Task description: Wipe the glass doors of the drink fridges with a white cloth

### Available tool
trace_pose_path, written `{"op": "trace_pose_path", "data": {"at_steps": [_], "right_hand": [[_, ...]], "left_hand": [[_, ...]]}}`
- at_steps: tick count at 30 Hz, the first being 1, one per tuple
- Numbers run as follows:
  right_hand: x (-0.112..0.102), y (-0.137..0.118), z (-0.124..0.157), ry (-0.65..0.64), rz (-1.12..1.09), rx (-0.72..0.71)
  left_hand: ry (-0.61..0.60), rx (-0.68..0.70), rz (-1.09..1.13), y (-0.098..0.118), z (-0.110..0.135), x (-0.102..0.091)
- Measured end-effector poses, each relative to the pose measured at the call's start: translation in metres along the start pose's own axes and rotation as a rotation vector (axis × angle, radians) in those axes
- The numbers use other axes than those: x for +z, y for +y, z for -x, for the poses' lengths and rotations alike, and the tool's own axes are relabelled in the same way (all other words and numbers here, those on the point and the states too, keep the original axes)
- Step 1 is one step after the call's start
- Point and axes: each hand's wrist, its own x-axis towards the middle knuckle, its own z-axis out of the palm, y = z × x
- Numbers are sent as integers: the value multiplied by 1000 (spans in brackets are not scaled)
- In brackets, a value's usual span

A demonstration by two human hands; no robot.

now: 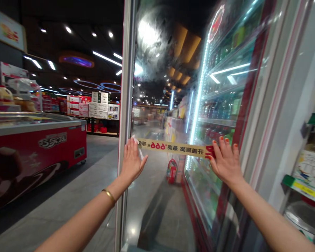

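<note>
On the far left is a red ice cream freezer (68, 147). Behind it are stacked boxes (97, 106). Next comes the left arm with a gold bracelet (109, 197). The left hand (131, 159) lies flat by the left edge of a glass door (152, 196), fingers side by side and thumb sticking out. A thin white thing (141, 152) peeks out beside it; I can't tell if it's cloth or paper.

Then there's the tan strip (173, 147) on the glass, its letters backward. It's long from side to side, tips down a bit to the right, and lies between the hands, level with their fingers. Neither hand is clearly nearer: each is at one end. The right hand (227, 162) is flat with fingers a little spread, its thumb at the red end. Farther right are shelves with a yellow tag (306, 189).
</note>
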Motion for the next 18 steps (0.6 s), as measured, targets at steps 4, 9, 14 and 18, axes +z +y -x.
{"op": "trace_pose_path", "data": {"at_steps": [4,9,14,18], "right_hand": [[5,13,9,4,3,8],[6,8,8,-6,19,7],[8,5,9,12,78,47],[11,5,10,-16,84,110]], "left_hand": [[-53,27,10,32,-17,24],[-104,238,64,26,31,7],[38,-28,61,-5,-28,10],[-77,18,94,59,-61,35]]}}
